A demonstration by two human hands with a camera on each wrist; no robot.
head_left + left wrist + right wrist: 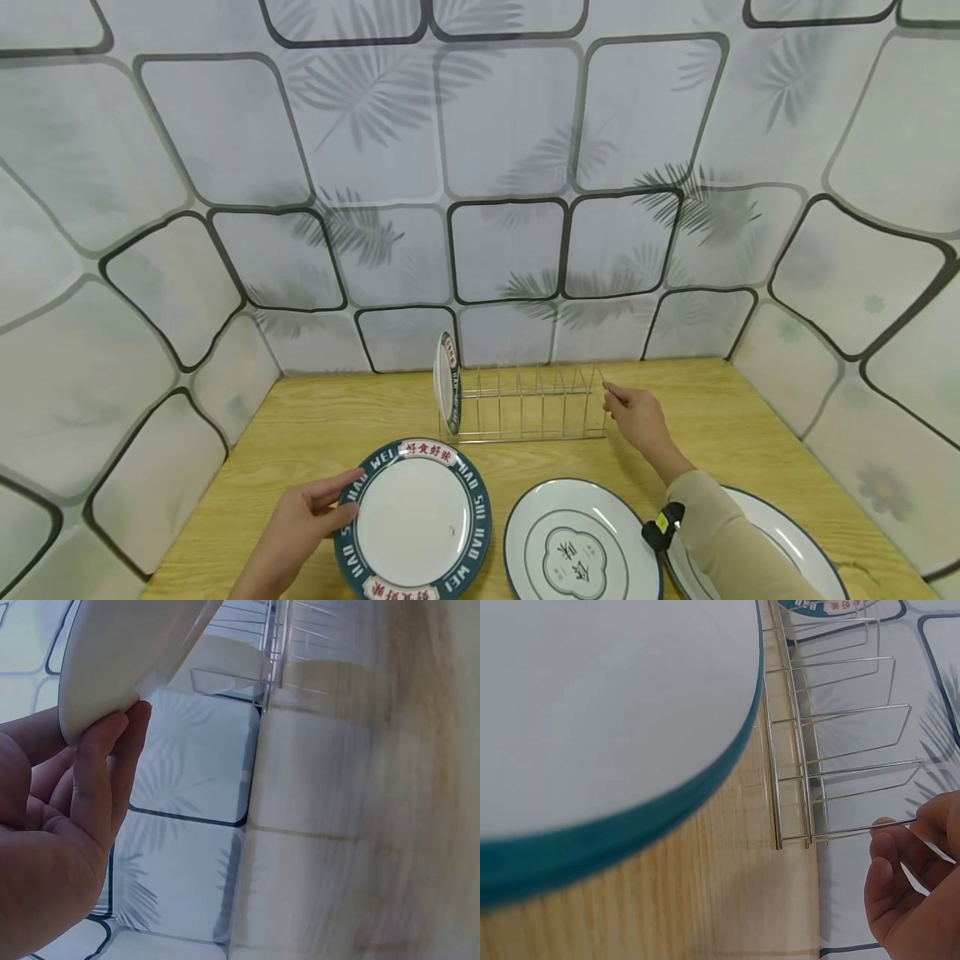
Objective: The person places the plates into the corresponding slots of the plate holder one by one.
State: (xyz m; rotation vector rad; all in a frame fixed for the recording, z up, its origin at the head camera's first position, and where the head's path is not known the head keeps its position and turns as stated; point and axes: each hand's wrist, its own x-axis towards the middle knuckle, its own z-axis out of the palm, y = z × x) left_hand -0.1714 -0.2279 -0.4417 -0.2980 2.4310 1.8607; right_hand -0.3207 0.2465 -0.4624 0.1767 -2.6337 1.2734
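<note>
My left hand (pixel 303 521) pinches the left rim of a white plate (pixel 411 521) with a dark teal border and red lettering, tilted toward me in the head view. The left wrist view shows fingers and thumb on that plate's pale underside (pixel 112 667). With my right hand (pixel 637 417) I pinch the right end wire of a metal dish rack (pixel 525 417); the right wrist view shows this hand (pixel 922 877) on the rack's end loop (pixel 855 831). A matching plate (pixel 447 383) stands upright in the rack's left end.
A white plate (pixel 583 542) with a flower-shaped emblem lies in front of the rack. Another white plate (pixel 787 542) is partly hidden under my right sleeve (pixel 720 525). The wooden tabletop (pixel 330 408) meets patterned walls (pixel 510 250) at the back and sides.
</note>
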